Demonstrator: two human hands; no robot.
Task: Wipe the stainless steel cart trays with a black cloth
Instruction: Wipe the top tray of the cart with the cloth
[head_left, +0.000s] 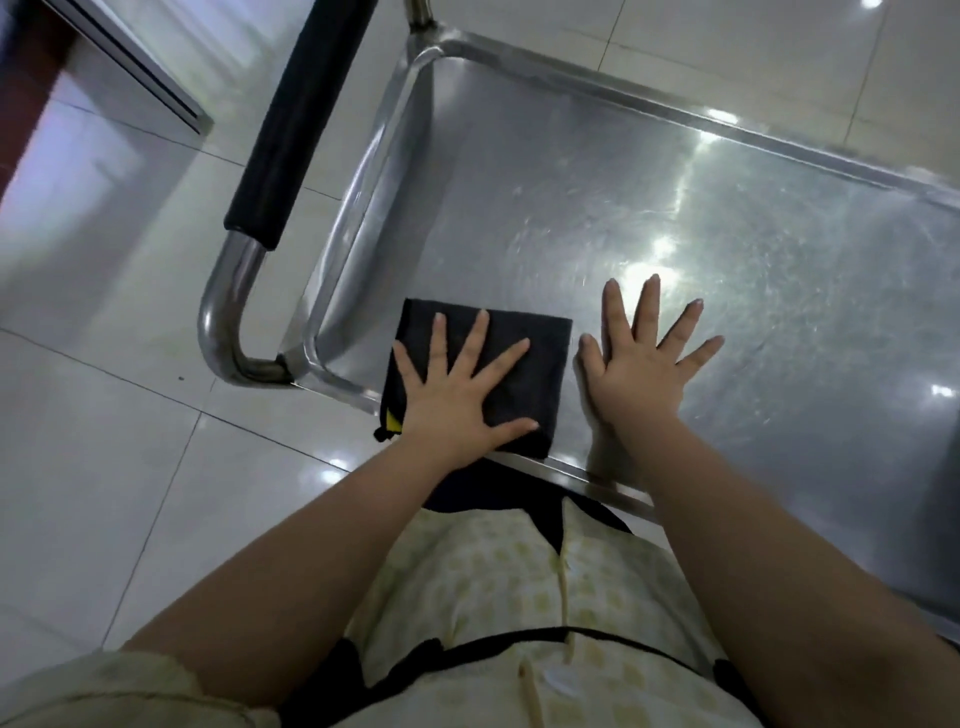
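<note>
While we look straight down, our left hand (457, 395) lies flat with fingers spread on the folded black cloth (524, 374), pressing it down rather than clutching it. The cloth is a soft, matte, roughly square pad, a touch longer from the near rim toward the far one than across, with a small yellow tag (393, 422) at its near left corner. It sits in the near left corner of the shiny stainless steel cart tray (727, 249), its near edge overlapping the raised rim. Our right hand (644, 374) rests just beside the cloth, palm down on bare metal, fingers splayed and holding nothing. The two hands lie apart, side by side. The tray is a shallow rectangle with rounded corners and a rolled lip, its long axis running off to the right; its brushed surface shows fine swirling scratches and bright reflected lights. Left of it curves a polished tubular steel handle (223, 306) sleeved in black foam grip (296, 119), above glossy pale floor tiles (104, 415).
</note>
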